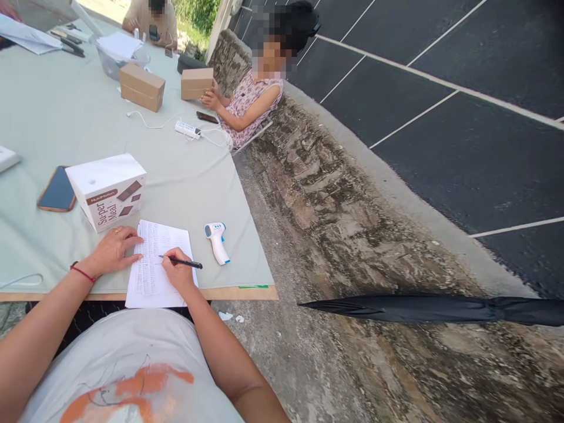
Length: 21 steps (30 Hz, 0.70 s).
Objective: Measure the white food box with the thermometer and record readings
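A black pen (187, 262) is gripped in my right hand (178, 272), its tip on a sheet of paper (165, 285) covered with small rows of writing or print. My left hand (113, 254) lies flat on the table with fingers stretched out, the fingertips on the paper's left edge. Just beyond that hand stands a white box (110, 191) with brown print reading "Super Meal". To the right of the paper lies a white and blue infrared thermometer (217, 242).
The cloth-covered table (185, 170) ends close to my body and on the right. A phone (58, 189) lies left of the white box. Farther back are a cardboard box (141, 87), a power strip (187, 130), a clear bin (110, 61) and two seated people. A folded black umbrella (396, 308) is at right.
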{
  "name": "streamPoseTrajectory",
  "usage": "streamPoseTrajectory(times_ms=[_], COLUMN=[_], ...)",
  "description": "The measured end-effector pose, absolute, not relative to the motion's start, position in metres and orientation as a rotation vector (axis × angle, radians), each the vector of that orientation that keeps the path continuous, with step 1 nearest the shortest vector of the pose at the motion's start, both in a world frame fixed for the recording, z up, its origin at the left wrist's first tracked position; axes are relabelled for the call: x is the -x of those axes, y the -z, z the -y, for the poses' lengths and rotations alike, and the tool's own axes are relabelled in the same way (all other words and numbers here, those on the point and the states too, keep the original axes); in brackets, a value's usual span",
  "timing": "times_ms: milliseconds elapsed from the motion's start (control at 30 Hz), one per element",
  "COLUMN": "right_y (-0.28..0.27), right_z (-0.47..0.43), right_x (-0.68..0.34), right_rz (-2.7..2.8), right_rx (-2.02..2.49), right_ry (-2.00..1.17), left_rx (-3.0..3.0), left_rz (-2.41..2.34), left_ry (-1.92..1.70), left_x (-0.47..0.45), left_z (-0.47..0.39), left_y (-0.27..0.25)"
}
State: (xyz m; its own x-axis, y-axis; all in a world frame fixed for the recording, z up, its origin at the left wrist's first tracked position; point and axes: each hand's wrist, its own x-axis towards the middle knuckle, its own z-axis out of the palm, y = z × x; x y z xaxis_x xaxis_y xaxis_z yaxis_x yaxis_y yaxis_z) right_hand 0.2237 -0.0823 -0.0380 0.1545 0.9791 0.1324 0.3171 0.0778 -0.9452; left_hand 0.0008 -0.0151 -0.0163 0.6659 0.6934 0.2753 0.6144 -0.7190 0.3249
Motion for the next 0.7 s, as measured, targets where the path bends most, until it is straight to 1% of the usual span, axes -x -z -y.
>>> streamPoseTrajectory(times_ms=[433, 600, 700], right_y=[0.0411, 0.0397, 0.0372], right_z=[0.0821, 0.0862, 0.0857], right_x=[-0.2252, -0.2295, -0.2331], right_rz=[1.374, 1.345, 1.454], right_rx=[1.444, 1.413, 1.377], right_ry=[-0.811, -0.738, -0.642], left_rx=[-2.655, -2.659, -2.661], left_rz=[-1.071, -1.085, -1.078], left_ry=[-0.566, -0.566, -0.584], left_x=[-0.0011, -0.0007, -0.0016], left_z=[0.0151, 0.0147, 0.0153], left_y=[0.0139, 0.0154, 0.0149])
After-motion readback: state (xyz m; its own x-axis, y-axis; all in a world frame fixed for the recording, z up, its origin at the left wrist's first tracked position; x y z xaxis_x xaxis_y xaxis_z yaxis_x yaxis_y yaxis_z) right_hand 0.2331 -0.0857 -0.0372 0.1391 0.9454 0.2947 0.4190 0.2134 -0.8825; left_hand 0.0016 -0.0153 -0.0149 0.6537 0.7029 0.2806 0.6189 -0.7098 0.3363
